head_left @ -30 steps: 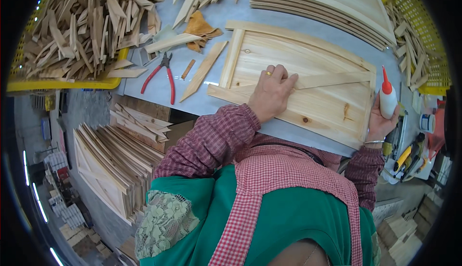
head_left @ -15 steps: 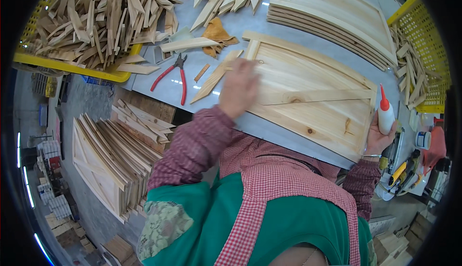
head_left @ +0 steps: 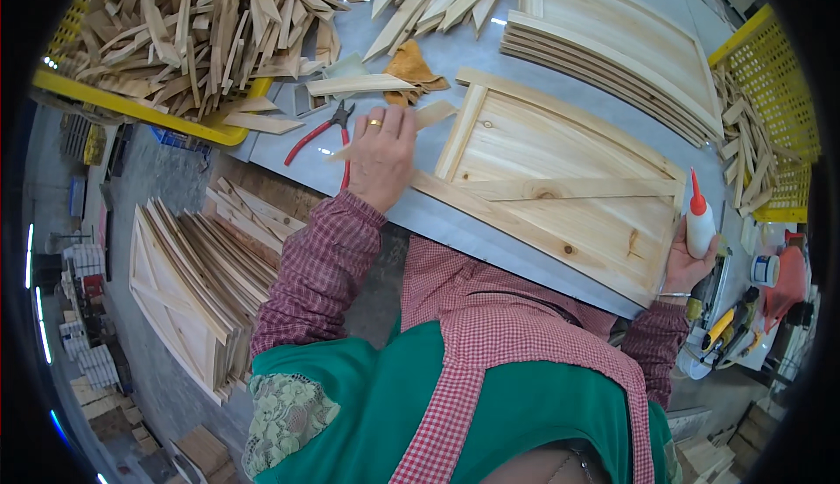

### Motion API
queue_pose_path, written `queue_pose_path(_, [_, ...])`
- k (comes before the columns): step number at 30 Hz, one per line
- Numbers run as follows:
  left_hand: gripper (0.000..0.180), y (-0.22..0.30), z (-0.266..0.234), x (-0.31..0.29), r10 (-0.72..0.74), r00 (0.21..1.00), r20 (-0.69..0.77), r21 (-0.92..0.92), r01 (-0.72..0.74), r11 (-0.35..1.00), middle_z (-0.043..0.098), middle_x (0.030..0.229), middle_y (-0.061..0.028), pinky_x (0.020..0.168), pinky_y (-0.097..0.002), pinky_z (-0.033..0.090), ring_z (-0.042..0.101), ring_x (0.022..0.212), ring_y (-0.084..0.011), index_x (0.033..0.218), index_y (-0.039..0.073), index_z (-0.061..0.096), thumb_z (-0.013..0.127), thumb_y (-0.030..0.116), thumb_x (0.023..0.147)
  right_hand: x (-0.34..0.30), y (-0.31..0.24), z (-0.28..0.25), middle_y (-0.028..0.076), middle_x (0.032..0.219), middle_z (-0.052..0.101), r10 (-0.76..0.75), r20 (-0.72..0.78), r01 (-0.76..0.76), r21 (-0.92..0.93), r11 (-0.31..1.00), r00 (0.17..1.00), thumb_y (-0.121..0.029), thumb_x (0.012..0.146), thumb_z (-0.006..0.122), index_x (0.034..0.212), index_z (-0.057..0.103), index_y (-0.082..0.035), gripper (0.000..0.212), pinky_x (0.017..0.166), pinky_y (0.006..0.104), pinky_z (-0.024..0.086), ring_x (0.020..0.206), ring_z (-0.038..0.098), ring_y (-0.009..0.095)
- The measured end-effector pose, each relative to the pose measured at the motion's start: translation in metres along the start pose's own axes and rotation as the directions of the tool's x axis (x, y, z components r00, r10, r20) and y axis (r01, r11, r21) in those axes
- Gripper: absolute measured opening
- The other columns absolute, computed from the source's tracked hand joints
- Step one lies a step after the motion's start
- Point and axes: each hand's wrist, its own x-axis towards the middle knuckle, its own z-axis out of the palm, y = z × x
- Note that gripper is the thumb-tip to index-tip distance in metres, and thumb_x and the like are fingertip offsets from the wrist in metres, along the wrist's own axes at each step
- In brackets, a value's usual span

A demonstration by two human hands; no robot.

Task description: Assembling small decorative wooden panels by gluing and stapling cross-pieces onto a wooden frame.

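My left hand (head_left: 382, 156), a ring on one finger, is closed over a pale wooden strip (head_left: 436, 115) beside the panel. The strip's ends show on either side of the fingers; the fingertips are hidden. Red-handled pliers (head_left: 339, 118) lie just left of this hand, partly covered by it. In my right hand (head_left: 685, 265) is a white squeeze bottle (head_left: 700, 226) with a red pointed tip, held upright at the panel's right end. The framed wooden panel (head_left: 560, 147) lies flat before me, its top rail curved, a slanting strip (head_left: 547, 189) across it.
A yellow crate (head_left: 87, 94) heaped with wood offcuts stands at the left, another yellow crate (head_left: 783, 213) at the right. Stacked panels (head_left: 626, 24) lie at the back. More panels (head_left: 188, 300) stand on the left below the table. An orange cloth (head_left: 411, 66) lies behind my left hand.
My left hand has moved left, off the panel's left end and onto the loose wooden strip, which has turned a little. My right hand stays with the bottle. The whole view has shifted slightly.
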Motion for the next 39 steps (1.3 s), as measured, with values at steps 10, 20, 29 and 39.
queue_pose_path(10, [0.031, 0.013, -0.011, 0.022, 0.358, 0.904, -0.232, 0.063, -0.353, 0.933, 0.052, 0.098, -0.0088, 0.083, -0.0392, 0.044, 0.053, 0.095, -0.0252, 0.105, 0.0, 0.055, 0.056, 0.011, 0.076, -0.003, 0.008, 0.009, 0.02, 0.123, 0.055, 0.0, 0.005, 0.0, -0.011, 1.0, 1.0, -0.027, 0.09, 0.058, 0.122, 0.047, 0.005, 0.046, 0.097, 0.0481, 0.047, 0.114, 0.054, 0.035])
queue_pose_path(20, [0.028, -0.023, 0.015, -0.024, -0.166, 0.977, 0.134, -0.312, 0.201, 0.929, 0.054, 0.098, -0.0135, 0.079, -0.0374, 0.046, 0.056, 0.092, -0.03, 0.107, 0.004, 0.056, 0.06, 0.015, 0.082, -0.003, 0.002, 0.011, 0.02, 0.123, 0.055, 0.0, -0.062, -0.004, -0.054, 0.999, 0.998, -0.028, 0.089, 0.058, 0.122, 0.046, 0.006, 0.049, 0.096, 0.0474, 0.048, 0.113, 0.055, 0.034])
queue_pose_path(29, [0.025, -0.099, 0.024, 0.021, -0.365, 0.91, 0.196, 0.026, 0.368, 0.93, 0.055, 0.09, -0.0105, 0.074, -0.0401, 0.045, 0.056, 0.087, -0.0285, 0.104, 0.006, 0.059, 0.061, 0.014, 0.08, -0.007, 0.006, 0.018, 0.02, 0.122, 0.055, -0.034, -0.113, 0.024, -0.09, 0.996, 0.993, -0.028, 0.089, 0.058, 0.122, 0.046, 0.006, 0.049, 0.096, 0.0465, 0.049, 0.112, 0.055, 0.034])
queue_pose_path(39, [0.029, -0.098, -0.015, 0.047, -0.128, 0.991, 0.021, -0.197, 0.13, 0.972, 0.061, 0.094, -0.0084, 0.075, -0.0335, 0.047, 0.06, 0.085, -0.0232, 0.11, 0.006, 0.058, 0.063, 0.014, 0.083, -0.008, 0.005, 0.022, 0.02, 0.123, 0.055, -0.037, -0.118, 0.027, -0.082, 0.996, 0.992, -0.028, 0.09, 0.057, 0.122, 0.046, 0.005, 0.048, 0.095, 0.0462, 0.049, 0.112, 0.055, 0.034])
